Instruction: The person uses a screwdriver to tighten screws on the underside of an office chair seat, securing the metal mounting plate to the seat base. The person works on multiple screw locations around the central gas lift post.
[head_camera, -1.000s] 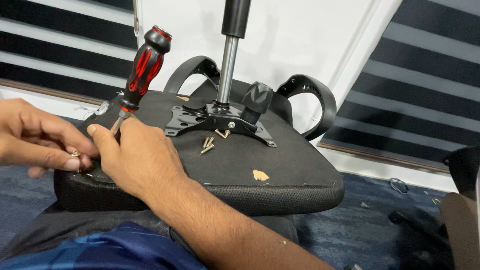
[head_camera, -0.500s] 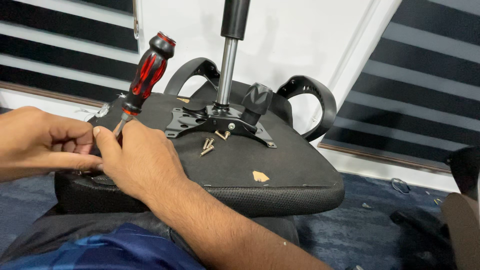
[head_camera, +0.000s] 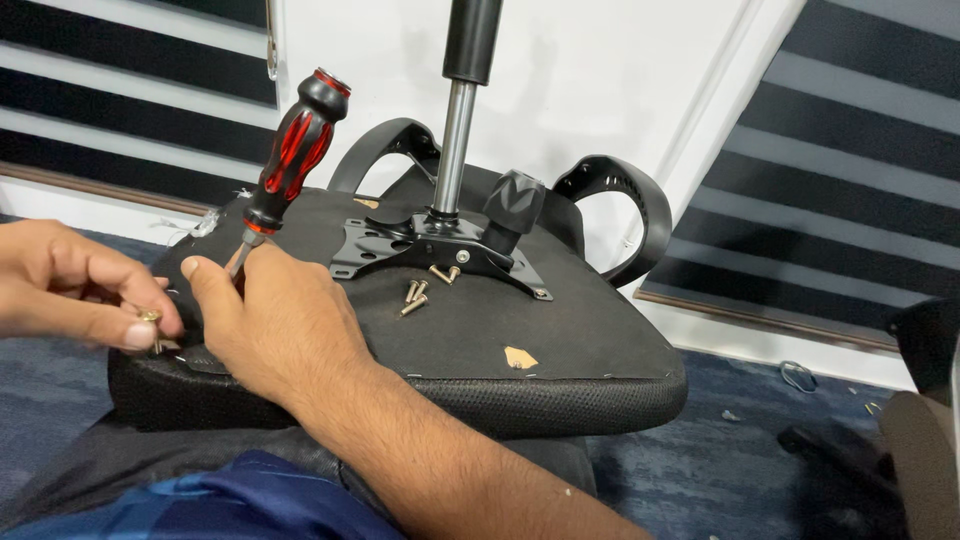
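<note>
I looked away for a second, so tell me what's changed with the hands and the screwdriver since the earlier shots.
The left hand slid right, closer to the right hand, and now pinches a brass screw at the seat edge. The red and black screwdriver stood up slightly in the right hand. The upturned chair seat, mounting plate and loose screws stayed put.

Office-like room, blue carpet floor (head_camera: 700, 470), white wall (head_camera: 600, 80), dark striped blinds (head_camera: 850, 150), upturned office chair seat (head_camera: 560, 340)

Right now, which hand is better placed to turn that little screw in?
The right hand, probably: it already holds the red-and-black screwdriver. The left hand pinches the screw against the upturned chair seat.
</note>
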